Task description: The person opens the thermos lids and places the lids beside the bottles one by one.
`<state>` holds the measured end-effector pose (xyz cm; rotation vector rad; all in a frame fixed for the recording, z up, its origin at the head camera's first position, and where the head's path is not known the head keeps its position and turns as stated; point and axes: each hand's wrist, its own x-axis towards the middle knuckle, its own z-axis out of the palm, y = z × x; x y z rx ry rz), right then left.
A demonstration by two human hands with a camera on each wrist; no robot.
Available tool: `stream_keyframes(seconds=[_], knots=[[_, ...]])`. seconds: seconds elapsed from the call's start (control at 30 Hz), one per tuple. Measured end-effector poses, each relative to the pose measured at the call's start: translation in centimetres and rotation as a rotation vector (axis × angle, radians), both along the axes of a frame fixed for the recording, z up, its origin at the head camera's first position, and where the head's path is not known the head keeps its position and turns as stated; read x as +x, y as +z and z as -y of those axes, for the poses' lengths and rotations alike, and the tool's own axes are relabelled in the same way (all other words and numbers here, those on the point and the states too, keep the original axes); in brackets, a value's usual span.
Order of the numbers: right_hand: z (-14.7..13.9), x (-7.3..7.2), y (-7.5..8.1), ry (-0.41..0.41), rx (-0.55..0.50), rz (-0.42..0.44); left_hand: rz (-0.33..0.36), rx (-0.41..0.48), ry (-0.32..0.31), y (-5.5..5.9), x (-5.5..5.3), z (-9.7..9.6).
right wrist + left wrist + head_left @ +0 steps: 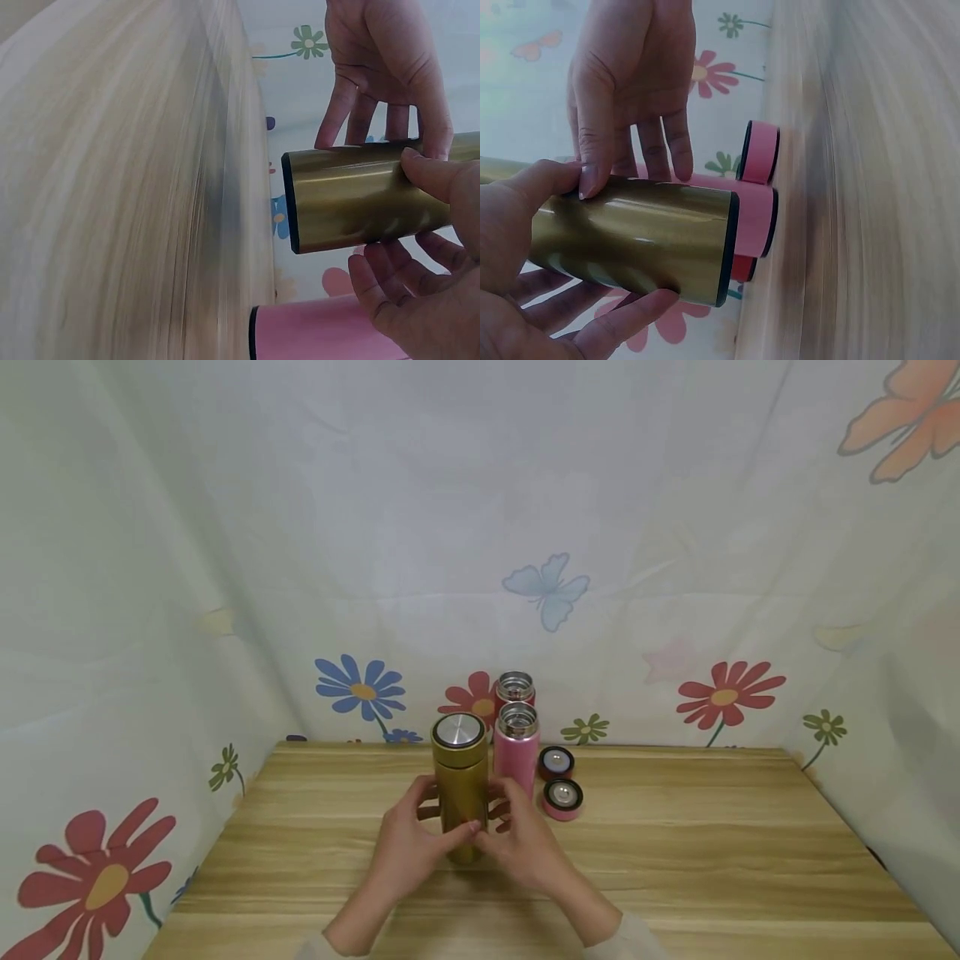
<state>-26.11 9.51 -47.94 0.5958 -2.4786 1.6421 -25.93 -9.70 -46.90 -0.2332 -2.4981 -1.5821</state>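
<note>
A gold thermos bottle (462, 793) with a silver-topped lid stands upright between my two hands, lid on. Its black-rimmed base shows raised off the tabletop in both wrist views. My left hand (408, 839) grips it from the left, thumb across the front and fingers around the side. From the right, my right hand (525, 847) holds the same bottle, its thumb meeting the left thumb at the front. Right behind is a pink thermos (516, 756) without a lid, partly covered by the right fingers. A lidless red thermos (514, 687) stands behind the pink one, mostly hidden.
Two lids lie upside down right of the bottles: a red lid (557, 763) at the back and a pink lid (562, 799) in front. Everything stands on a wood-grain table (697, 852). A flower-printed curtain (420, 568) encloses its back and sides.
</note>
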Motion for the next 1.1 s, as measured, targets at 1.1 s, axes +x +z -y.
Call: stream_keyframes(seconds=[1.1], knots=[[-5.0, 3.9, -0.6, -0.007, -0.04, 0.018, -0.002, -0.008, -0.172, -0.8, 2.6, -4.1]])
